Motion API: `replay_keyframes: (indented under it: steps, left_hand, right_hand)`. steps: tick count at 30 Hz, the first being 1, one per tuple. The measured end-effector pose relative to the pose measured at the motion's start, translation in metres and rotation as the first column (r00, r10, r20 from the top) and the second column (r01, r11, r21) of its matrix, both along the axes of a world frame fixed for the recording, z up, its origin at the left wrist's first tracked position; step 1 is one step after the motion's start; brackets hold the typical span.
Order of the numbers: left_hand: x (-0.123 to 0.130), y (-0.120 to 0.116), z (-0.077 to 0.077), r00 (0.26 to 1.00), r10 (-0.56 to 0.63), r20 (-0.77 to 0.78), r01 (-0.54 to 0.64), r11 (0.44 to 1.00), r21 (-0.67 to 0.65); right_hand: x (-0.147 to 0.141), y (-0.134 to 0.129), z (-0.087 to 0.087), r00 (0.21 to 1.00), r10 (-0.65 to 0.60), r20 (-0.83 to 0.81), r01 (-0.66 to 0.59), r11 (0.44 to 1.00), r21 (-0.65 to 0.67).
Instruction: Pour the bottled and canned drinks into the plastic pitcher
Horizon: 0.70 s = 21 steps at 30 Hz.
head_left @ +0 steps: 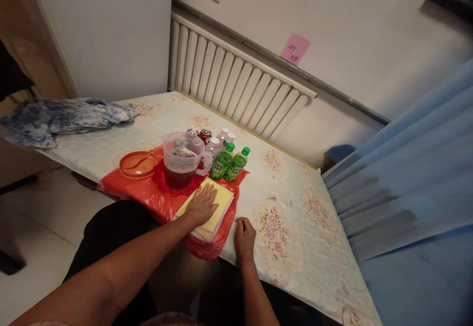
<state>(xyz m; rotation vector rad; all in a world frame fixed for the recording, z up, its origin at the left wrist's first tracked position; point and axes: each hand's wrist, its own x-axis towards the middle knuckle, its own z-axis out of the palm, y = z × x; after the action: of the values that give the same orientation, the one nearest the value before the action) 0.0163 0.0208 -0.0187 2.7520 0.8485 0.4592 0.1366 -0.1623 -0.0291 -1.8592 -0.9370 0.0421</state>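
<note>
In the head view, your left hand (pixel 202 203) lies flat, fingers spread, on top of the folded yellow cloth (pixel 224 200). The cloth sits on a red plastic bag (pixel 129 188) at the front of the table (pixel 288 271). Your right hand (pixel 246 236) curls in like a loose fist on the table, just right of the bag; I see nothing in it.

To do this well, I think you should press softly with your whole palm and keep the cloth's sides lined up. Your right hand could hold the bag down, since thin plastic may slip.

Now mind the edges. The bag hangs over the front of the table, and the cloth's near side is close to that edge, so don't pull it toward you. Just past the cloth stand two green bottles (pixel 229 163) and a see-through jug (pixel 181 156) with brown drink in it. A push that way could bump them. An orange lid (pixel 138 165) lies left of the jug. The most room to move seems to be on your right, over the flowers on the tablecloth (pixel 273 227).
</note>
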Motion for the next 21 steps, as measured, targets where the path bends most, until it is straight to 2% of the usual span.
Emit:
replay_keyframes:
  steps: [12, 21]
  left_hand:
    - [0.001, 0.002, -0.012, 1.0, -0.013, 0.016, 0.013, 0.999, 0.03]
    - [0.0, 0.0, -0.006, 1.0, -0.007, 0.019, 0.007, 1.0, -0.01]
  right_hand:
    - [-0.002, 0.0, 0.004, 1.0, 0.011, 0.01, -0.011, 1.0, 0.003]
    - [-0.001, 0.0, 0.002, 1.0, 0.01, 0.018, -0.011, 1.0, 0.005]
